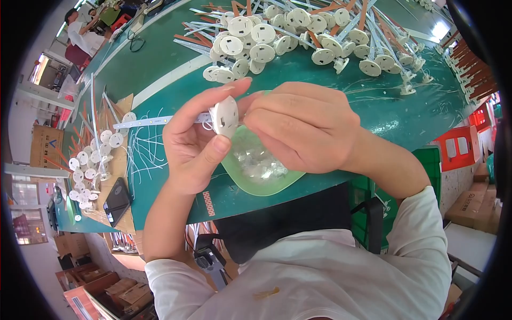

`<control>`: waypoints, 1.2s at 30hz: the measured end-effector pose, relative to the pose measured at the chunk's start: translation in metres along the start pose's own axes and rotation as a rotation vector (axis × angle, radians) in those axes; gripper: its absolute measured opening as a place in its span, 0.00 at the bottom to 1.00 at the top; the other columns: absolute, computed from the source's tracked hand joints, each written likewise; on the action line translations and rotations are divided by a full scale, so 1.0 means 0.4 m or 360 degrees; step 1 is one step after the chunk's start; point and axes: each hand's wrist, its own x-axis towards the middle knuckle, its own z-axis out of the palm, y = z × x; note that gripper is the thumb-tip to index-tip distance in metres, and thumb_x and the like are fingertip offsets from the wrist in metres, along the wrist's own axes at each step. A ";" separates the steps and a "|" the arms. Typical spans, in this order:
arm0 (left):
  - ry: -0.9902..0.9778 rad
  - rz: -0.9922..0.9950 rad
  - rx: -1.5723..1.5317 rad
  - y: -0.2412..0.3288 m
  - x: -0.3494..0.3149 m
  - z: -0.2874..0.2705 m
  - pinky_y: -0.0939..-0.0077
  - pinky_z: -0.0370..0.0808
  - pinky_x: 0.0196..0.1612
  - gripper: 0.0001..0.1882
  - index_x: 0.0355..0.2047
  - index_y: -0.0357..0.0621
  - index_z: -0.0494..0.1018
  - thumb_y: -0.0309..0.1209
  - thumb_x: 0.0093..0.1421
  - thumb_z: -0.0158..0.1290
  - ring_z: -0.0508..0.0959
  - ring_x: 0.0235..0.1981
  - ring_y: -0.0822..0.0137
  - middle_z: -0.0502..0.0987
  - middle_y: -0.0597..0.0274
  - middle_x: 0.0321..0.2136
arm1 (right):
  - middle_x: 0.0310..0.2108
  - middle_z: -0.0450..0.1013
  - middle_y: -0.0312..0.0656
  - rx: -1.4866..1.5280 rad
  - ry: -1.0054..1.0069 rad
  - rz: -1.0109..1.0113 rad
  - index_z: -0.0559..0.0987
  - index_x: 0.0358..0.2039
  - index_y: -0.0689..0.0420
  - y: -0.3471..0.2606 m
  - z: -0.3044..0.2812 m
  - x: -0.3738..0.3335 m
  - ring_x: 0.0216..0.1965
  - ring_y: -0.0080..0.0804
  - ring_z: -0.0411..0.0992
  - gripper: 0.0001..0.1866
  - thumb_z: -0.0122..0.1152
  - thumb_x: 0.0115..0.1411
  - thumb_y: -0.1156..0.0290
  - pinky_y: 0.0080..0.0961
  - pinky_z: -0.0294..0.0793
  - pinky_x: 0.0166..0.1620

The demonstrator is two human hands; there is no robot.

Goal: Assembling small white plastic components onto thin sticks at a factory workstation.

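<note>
The biggest thing in front of you is the green table point(160, 58), running from your body to the far side. Across its far part lies a large heap of round white caps point(263, 33), piled on one another, with brown and pale strips poking out among them. To your left is a smaller pile of similar caps point(116, 140), near a sheet of cardboard point(127, 221) at the table's edge. On the right, beyond your elbow, sits a red crate point(457, 149). Close to you, a light green bowl point(250, 188) stands below your hands, partly covered by the right one. Your right hand point(306, 125) is bent with its fingers drawn together just beside the cap you are working on; its fingertips are poorly seen, so I can't fairly say whether they pinch anything. Your left hand point(186, 152) grasps that white cap point(226, 118) between thumb and fingers, tilted on edge above the bowl, while its pale strip point(149, 121) reaches out leftward past your hand. A dark phone point(117, 202) lies on the cardboard. Thin white wires point(143, 157) spread over the table beneath the strip, and small clear bits point(258, 165) gather in the bowl.
</note>
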 end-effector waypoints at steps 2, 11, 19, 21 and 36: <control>0.0013 0.0000 -0.0026 -0.001 -0.001 0.002 0.45 0.65 0.63 0.28 0.60 0.32 0.65 0.29 0.62 0.59 0.69 0.61 0.45 0.67 0.34 0.59 | 0.32 0.77 0.46 0.0009 -0.0023 -0.0022 0.80 0.33 0.67 0.001 0.000 -0.003 0.26 0.39 0.77 0.13 0.66 0.43 0.86 0.26 0.78 0.26; -0.0015 -0.0028 0.0077 -0.010 -0.005 0.012 0.55 0.65 0.64 0.29 0.61 0.32 0.66 0.28 0.60 0.60 0.71 0.60 0.48 0.67 0.37 0.60 | 0.32 0.75 0.47 -0.0138 0.0014 -0.0148 0.78 0.31 0.68 -0.004 0.007 -0.007 0.28 0.41 0.78 0.12 0.62 0.40 0.84 0.27 0.80 0.28; -0.0038 -0.0017 0.0121 0.000 -0.008 0.007 0.55 0.64 0.65 0.29 0.62 0.30 0.64 0.24 0.61 0.58 0.70 0.61 0.49 0.67 0.40 0.61 | 0.30 0.76 0.48 -0.0218 0.0018 -0.0164 0.79 0.30 0.68 -0.021 0.015 0.011 0.28 0.41 0.78 0.11 0.64 0.42 0.82 0.29 0.80 0.29; 0.0036 -0.0008 0.0208 0.005 0.012 0.024 0.66 0.72 0.57 0.28 0.61 0.34 0.67 0.24 0.60 0.58 0.77 0.53 0.57 0.70 0.45 0.59 | 0.31 0.76 0.48 -0.0191 0.0020 -0.0200 0.79 0.31 0.67 -0.015 0.012 0.013 0.27 0.42 0.78 0.11 0.65 0.43 0.82 0.29 0.80 0.29; 0.0136 -0.0396 0.3273 0.485 -0.143 -0.590 0.70 0.73 0.33 0.13 0.37 0.39 0.80 0.34 0.56 0.58 0.79 0.26 0.65 0.77 0.53 0.23 | 0.32 0.78 0.45 0.0054 -0.0379 0.0239 0.80 0.34 0.62 0.010 0.014 -0.001 0.29 0.42 0.76 0.13 0.70 0.46 0.80 0.32 0.76 0.32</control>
